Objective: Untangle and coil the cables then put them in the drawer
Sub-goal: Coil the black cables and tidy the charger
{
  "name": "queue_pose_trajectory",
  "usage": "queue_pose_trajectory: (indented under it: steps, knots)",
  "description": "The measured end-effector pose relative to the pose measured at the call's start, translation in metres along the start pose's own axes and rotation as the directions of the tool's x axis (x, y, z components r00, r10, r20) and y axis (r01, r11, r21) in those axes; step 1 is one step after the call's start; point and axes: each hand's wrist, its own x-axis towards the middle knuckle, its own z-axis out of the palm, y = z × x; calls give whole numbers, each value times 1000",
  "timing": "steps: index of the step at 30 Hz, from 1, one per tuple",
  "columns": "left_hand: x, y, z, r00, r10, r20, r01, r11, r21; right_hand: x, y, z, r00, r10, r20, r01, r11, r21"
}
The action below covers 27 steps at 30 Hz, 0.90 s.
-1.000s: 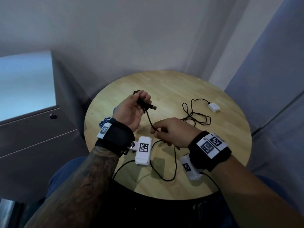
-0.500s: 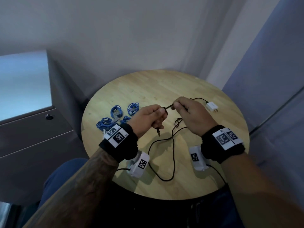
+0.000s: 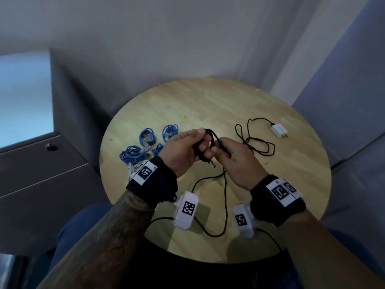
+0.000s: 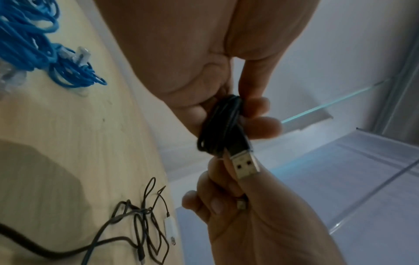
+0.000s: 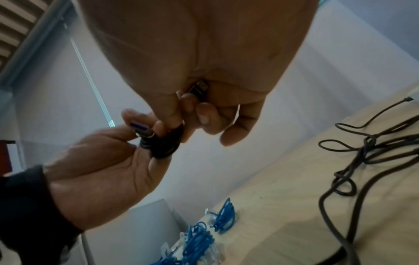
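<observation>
My left hand (image 3: pixel 187 149) grips a small coil of black cable (image 3: pixel 205 142) above the middle of the round table (image 3: pixel 208 105). In the left wrist view the coil (image 4: pixel 219 125) sits between thumb and fingers, with its silver USB plug (image 4: pixel 243 161) sticking out. My right hand (image 3: pixel 231 157) is right against the left and pinches the cable's other end; its small plug (image 5: pixel 199 87) shows under the palm. Several coiled blue cables (image 3: pixel 148 142) lie at the table's left. The grey drawer unit (image 3: pixel 41 163) left of the table is closed.
A white charger (image 3: pixel 279 130) lies at the table's right with its thin black lead in a loose tangle (image 3: pixel 256 144). Another black cable (image 3: pixel 226 205) runs from under my hands to a loop near the front edge. Walls close in behind and to the right.
The stretch of cable that my hands held apart half a second ago is now gathered into the coil. My right hand has moved in against my left.
</observation>
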Motion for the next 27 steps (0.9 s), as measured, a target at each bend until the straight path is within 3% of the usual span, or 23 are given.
queue_pose_trajectory:
  steps: [4, 9, 14, 16, 19, 21, 24, 27]
  knots:
    - [4, 1, 1, 999, 34, -31, -32, 998, 50, 7, 6, 7, 1000, -4, -26, 4, 1000, -7]
    - [10, 3, -6, 977, 210, -39, -198, 958, 208, 15, 2, 7, 997, 2, -76, 5, 995, 103]
    - [15, -18, -4, 986, 127, -107, -143, 977, -158, 16, 9, 23, 973, 82, -214, -39, 979, 200]
    - [16, -26, -2, 984, 90, -152, -117, 977, -176, 12, 8, 30, 974, 97, -202, -45, 968, 246]
    - [24, -28, -9, 948, 143, -284, -139, 990, 34, 10, 4, 32, 989, 28, -148, -6, 989, 148]
    - [29, -29, -19, 939, 180, -295, -119, 970, 212, 14, 4, 23, 980, 3, -200, 14, 997, 82]
    - [26, -34, -24, 979, 101, -178, -14, 902, 431, 24, 14, 0, 937, 17, -348, -5, 999, 35]
    - [23, -41, -21, 995, 54, -81, -1, 836, 548, 27, 21, -11, 924, 63, -377, -56, 998, 30]
